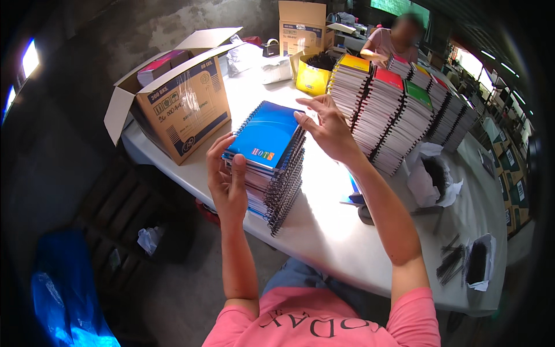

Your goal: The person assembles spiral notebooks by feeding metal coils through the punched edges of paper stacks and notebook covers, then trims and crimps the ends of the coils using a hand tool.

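A spiral notebook with a glossy blue cover [265, 132] lies on top of a tall stack of spiral notebooks [263, 194] on the table. My left hand [225, 176] grips the blue notebook at its near left corner, fingers along the left edge and thumb by the front edge. At the far right corner my right hand [330, 124] has its thumb against the notebook's edge, with the index finger stretched out apart from it. Black wire coils stick out along the right side of the stack below.
An open cardboard box [185, 110] holds notebooks at left. Stacked notebooks [376, 118] with coloured covers stand at right, near a yellow container [314, 75] and a white bag [425, 185] of dark coils. Loose black coils [451, 263] lie near right. Another person [393, 43] sits beyond.
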`<action>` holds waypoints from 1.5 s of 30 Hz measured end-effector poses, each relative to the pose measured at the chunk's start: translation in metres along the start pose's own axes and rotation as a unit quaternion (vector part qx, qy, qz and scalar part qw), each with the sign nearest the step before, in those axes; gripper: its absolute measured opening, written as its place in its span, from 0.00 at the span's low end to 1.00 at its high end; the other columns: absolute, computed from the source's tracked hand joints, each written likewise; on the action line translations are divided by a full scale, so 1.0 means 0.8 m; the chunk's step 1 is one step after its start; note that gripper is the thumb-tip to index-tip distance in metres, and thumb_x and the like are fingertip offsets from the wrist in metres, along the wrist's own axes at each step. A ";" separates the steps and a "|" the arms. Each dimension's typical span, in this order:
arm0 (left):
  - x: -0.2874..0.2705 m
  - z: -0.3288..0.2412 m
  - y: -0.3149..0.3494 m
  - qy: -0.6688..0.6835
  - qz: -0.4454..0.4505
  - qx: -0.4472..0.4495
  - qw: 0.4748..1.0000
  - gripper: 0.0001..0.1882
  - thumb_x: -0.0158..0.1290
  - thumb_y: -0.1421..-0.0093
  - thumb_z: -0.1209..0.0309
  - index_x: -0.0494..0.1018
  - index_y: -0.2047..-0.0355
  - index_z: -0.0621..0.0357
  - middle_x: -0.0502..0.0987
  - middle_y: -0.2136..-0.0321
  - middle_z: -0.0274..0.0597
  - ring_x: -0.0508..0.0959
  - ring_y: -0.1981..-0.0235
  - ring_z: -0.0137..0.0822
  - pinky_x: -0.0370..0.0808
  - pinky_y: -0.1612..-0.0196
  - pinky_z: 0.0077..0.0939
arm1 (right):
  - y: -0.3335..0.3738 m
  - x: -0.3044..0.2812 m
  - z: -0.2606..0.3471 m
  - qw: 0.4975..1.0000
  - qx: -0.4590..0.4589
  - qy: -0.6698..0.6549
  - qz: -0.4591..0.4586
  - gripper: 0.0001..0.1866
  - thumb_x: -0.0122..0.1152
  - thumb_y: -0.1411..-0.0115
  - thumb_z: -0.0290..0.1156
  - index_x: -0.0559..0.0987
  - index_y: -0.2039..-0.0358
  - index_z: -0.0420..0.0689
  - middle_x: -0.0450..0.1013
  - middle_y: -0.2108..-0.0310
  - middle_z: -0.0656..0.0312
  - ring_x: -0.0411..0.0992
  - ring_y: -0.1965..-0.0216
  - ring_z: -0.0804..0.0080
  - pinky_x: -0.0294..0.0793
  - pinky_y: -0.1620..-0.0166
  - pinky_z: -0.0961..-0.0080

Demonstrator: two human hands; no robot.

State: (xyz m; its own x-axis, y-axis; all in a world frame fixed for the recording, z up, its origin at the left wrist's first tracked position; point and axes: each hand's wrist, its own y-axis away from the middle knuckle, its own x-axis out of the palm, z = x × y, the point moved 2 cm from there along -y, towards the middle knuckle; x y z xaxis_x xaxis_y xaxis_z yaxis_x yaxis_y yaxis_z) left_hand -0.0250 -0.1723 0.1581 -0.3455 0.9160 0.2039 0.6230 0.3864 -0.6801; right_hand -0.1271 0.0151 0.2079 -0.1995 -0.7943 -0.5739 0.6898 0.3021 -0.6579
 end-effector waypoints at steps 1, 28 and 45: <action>-0.002 0.001 -0.001 -0.006 0.005 0.013 1.000 0.17 0.54 0.40 0.63 0.70 0.54 0.56 0.65 0.48 0.44 0.66 0.47 0.33 0.61 0.45 0.25 | 0.001 0.004 -0.005 1.000 0.017 -0.003 0.001 0.24 0.55 0.40 0.43 0.72 0.48 0.43 0.67 0.59 0.52 0.70 0.60 0.61 0.69 0.55 0.69; 0.188 0.068 0.235 -0.385 0.400 0.110 0.825 0.26 0.59 0.49 0.62 0.66 0.49 0.43 0.66 0.54 0.38 0.57 0.41 0.45 0.56 0.47 0.61 | 0.340 -0.128 -0.063 0.968 0.239 0.031 0.072 0.29 0.66 0.51 0.27 0.68 0.48 0.49 0.72 0.60 0.56 0.74 0.65 0.56 0.74 0.60 0.66; 0.214 0.042 0.237 -0.364 0.350 0.131 0.853 0.26 0.65 0.64 0.47 0.72 0.72 0.52 0.68 0.63 0.37 0.62 0.51 0.46 0.54 0.53 0.65 | 0.460 -0.331 -0.281 0.719 0.623 0.229 -0.205 0.30 0.56 0.51 0.33 0.63 0.45 0.46 0.71 0.54 0.44 0.71 0.55 0.44 0.70 0.54 0.60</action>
State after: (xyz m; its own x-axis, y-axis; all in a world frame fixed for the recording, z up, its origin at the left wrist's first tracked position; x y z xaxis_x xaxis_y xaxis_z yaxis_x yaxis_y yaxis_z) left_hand 0.0104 0.0538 0.0406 -0.3574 0.5665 -0.7426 0.7093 -0.3526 -0.6104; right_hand 0.0232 0.4550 0.0082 -0.5754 -0.3385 -0.7445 0.5385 -0.8420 -0.0333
